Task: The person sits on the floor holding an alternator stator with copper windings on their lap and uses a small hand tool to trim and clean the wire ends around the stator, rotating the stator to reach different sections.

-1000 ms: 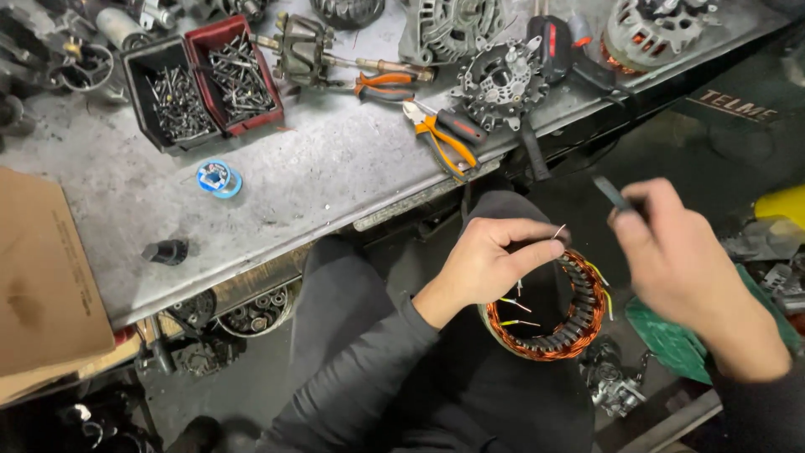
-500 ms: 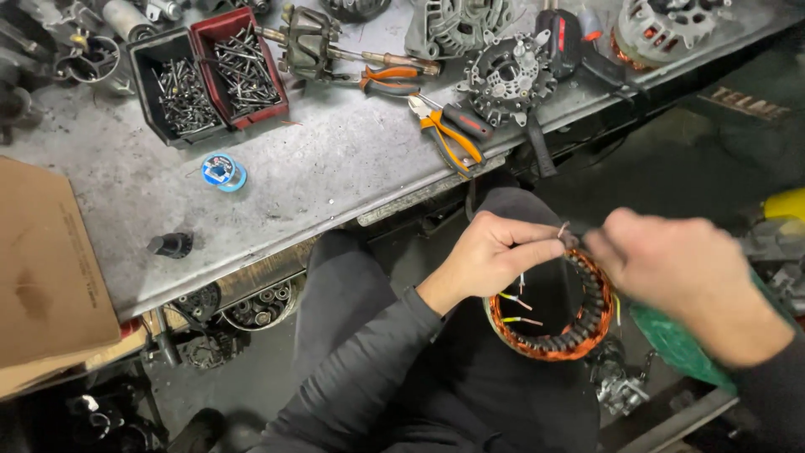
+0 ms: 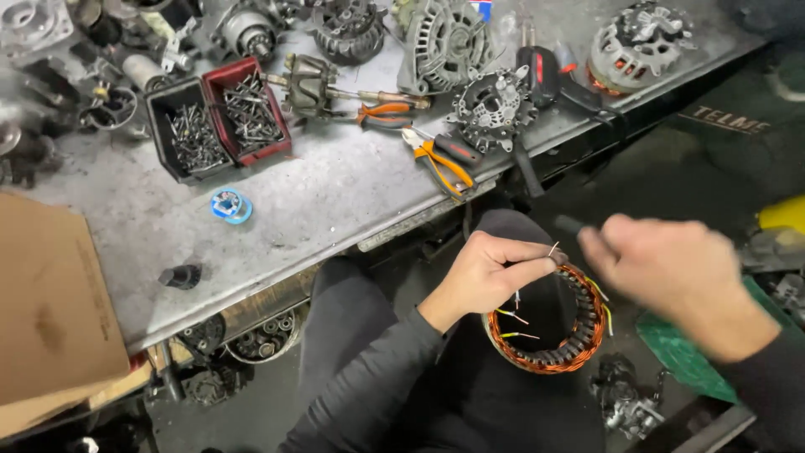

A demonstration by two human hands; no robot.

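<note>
Down at lap level, a thin wire lead [image 3: 553,249] is pinched between the fingers of the left hand [image 3: 486,273], just above the rim of a stator ring [image 3: 549,323] with copper-orange windings. The ring is rested on the person's dark-trousered thigh, tilted slightly, and several short leads are seen poking up inside it. The right hand [image 3: 671,268] is held just to the right of the ring's upper edge; it is blurred, and a dark, slim tool [image 3: 570,225] appears to be gripped in it, though what kind cannot be told. The two hands are kept close together, apart by a small gap.

Beyond the knees, a grey metal workbench [image 3: 335,210] is spread with parts. Orange-handled pliers [image 3: 440,159] are laid near its front edge, and a second orange-handled pair [image 3: 386,113] lies further back. A black bin [image 3: 186,134] and a red bin [image 3: 247,111], both filled with screws, are set side by side. A small blue spool [image 3: 230,205] is placed on bare metal in front of them. Alternator housings [image 3: 444,38] are crowded along the far side. A sheet of cardboard [image 3: 50,310] is seen at the left.
</note>
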